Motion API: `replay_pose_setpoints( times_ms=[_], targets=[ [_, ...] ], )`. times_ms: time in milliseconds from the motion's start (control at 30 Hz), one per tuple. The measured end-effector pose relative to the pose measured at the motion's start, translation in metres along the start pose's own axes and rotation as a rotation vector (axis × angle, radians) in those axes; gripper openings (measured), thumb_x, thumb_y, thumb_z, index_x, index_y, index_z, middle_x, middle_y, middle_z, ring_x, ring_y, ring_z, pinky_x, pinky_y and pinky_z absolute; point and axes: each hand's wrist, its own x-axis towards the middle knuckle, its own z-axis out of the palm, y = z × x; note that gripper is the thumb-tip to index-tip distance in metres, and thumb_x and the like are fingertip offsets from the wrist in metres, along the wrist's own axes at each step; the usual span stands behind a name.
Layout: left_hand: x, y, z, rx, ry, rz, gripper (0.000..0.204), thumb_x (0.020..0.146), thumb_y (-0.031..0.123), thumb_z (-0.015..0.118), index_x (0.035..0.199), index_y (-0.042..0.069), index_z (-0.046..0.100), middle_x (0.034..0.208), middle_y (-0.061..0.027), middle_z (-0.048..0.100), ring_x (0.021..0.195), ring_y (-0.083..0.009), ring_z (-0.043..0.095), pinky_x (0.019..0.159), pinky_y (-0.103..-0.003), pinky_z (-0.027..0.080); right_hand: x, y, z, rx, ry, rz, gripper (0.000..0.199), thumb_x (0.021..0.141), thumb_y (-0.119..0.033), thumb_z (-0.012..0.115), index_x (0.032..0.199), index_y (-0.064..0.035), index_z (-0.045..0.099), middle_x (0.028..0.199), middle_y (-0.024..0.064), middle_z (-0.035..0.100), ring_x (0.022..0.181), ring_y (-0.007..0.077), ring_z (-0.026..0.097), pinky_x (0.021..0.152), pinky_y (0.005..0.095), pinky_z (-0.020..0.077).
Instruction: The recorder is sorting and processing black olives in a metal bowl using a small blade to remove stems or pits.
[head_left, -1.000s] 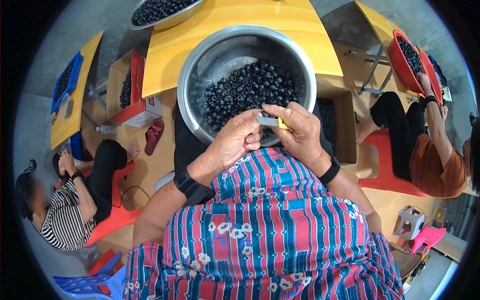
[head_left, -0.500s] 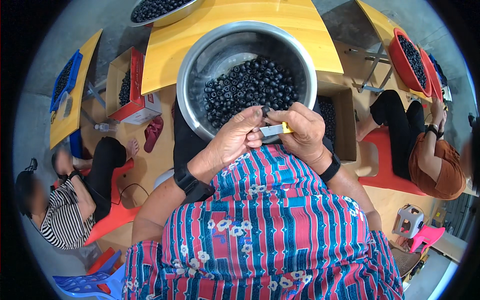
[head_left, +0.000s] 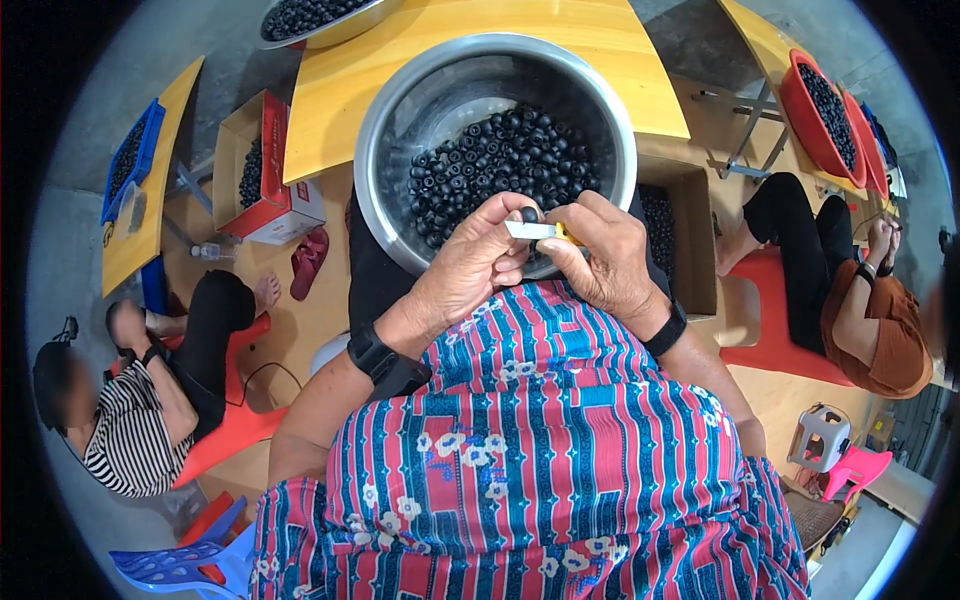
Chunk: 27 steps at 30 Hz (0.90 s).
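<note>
While a yellow table (head_left: 470,80) spreads across the top, a steel bowl (head_left: 400,110) of dark round fruits (head_left: 490,160) sits against its near edge, just above the person's lap. Over the bowl's near rim, the left hand (head_left: 470,270) pinches one dark fruit (head_left: 529,214) in its fingertips. Touching it, the right hand (head_left: 605,255) has its grip closed on a small knife (head_left: 535,231) with a yellow handle, whose blade lies just under the fruit.

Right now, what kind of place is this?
Probably a small workshop for processing fruit by hand: a steel bowl of small dark round fruits, a cardboard box of more, and co-workers sitting on low stools.
</note>
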Motion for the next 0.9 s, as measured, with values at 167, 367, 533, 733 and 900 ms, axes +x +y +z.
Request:
replay_pose_setpoints(
  times_ms=[167, 367, 533, 733, 900],
  targets=[
    [-0.0020, 0.0005, -0.0003, -0.055, -0.019, -0.015, 0.020, 0.102, 0.025, 0.054, 0.118, 0.012, 0.054, 0.082, 0.0060, 0.045, 0.064, 0.0002, 0.037, 0.055, -0.014, 0.036, 0.0007, -0.0011, -0.0016, -0.032, -0.007, 0.004, 0.026, 0.081, -0.031, 0.073, 0.087, -0.0066, 0.067, 0.073, 0.0103, 0.057, 0.064, 0.0306, 0.060, 0.056, 0.0394, 0.0486],
    [-0.0038, 0.0024, -0.0002, -0.067, -0.041, -0.024, 0.022, 0.102, 0.025, 0.054, 0.118, 0.010, 0.050, 0.088, 0.0044, 0.049, 0.067, 0.0000, 0.037, 0.058, -0.015, 0.034, 0.0008, -0.0007, 0.0004, -0.054, -0.004, 0.007, 0.026, 0.081, -0.031, 0.073, 0.087, -0.0069, 0.067, 0.073, 0.0101, 0.056, 0.064, 0.0305, 0.060, 0.056, 0.0396, 0.0489],
    [-0.0032, 0.0035, -0.0001, -0.043, -0.056, -0.035, 0.022, 0.102, 0.025, 0.054, 0.118, 0.011, 0.050, 0.088, 0.0048, 0.048, 0.067, -0.0001, 0.037, 0.059, -0.015, 0.035, 0.0011, -0.0012, 0.0000, -0.044, -0.005, -0.002, 0.025, 0.082, -0.031, 0.073, 0.087, -0.0070, 0.067, 0.073, 0.0098, 0.056, 0.064, 0.0298, 0.060, 0.056, 0.0394, 0.0490],
    [-0.0037, 0.0037, 0.0029, -0.019, -0.025, -0.028, 0.019, 0.104, 0.023, 0.050, 0.118, 0.011, 0.052, 0.082, 0.0056, 0.043, 0.065, -0.0002, 0.035, 0.057, -0.015, 0.034, 0.0003, 0.0004, 0.0010, -0.050, -0.007, 0.009, 0.025, 0.083, -0.031, 0.073, 0.086, -0.0069, 0.067, 0.073, 0.0099, 0.057, 0.064, 0.0298, 0.061, 0.056, 0.0393, 0.0491],
    [-0.0029, 0.0030, 0.0015, -0.030, -0.038, -0.022, 0.020, 0.103, 0.025, 0.051, 0.117, 0.010, 0.052, 0.081, 0.0058, 0.042, 0.065, -0.0003, 0.034, 0.056, -0.015, 0.034, 0.0008, -0.0013, 0.0009, -0.051, -0.022, 0.042, 0.025, 0.083, -0.032, 0.072, 0.086, -0.0071, 0.066, 0.074, 0.0104, 0.057, 0.066, 0.0308, 0.061, 0.057, 0.0395, 0.0489]
  ],
)
